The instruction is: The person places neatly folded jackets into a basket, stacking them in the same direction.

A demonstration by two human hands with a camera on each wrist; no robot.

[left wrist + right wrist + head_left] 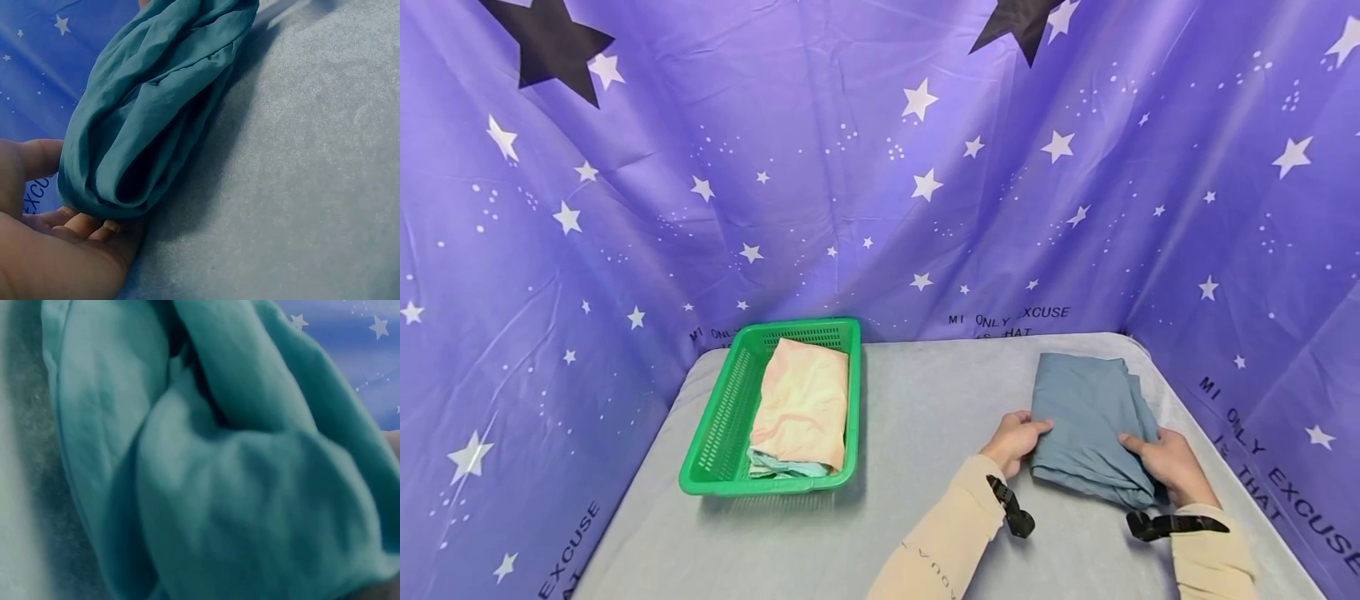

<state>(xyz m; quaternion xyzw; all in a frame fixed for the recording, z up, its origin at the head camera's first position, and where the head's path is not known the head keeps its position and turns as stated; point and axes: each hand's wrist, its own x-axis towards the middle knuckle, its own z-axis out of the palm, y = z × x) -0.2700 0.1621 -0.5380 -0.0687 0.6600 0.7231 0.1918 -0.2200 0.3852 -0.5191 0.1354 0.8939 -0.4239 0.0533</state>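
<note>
A folded blue-grey cloth [1078, 417] is at the right side of the table, its near edge showing several loose layers. My left hand [1015, 440] grips its left edge, thumb on top. In the left wrist view that hand [69, 250] has its fingers beneath the rounded fold of the cloth [156, 112]. At the right edge my right hand [1174, 467] holds the cloth with the thumb over the top; its other fingers are mostly hidden. Bunched layers of the cloth [250, 506] fill most of the right wrist view.
On the left of the grey-covered table [932, 417] stands a green plastic basket [775, 486]. Inside lies a folded peach cloth [805, 400] on top of a light teal cloth [793, 467]. A purple star-printed curtain [850, 167] surrounds the back and sides.
</note>
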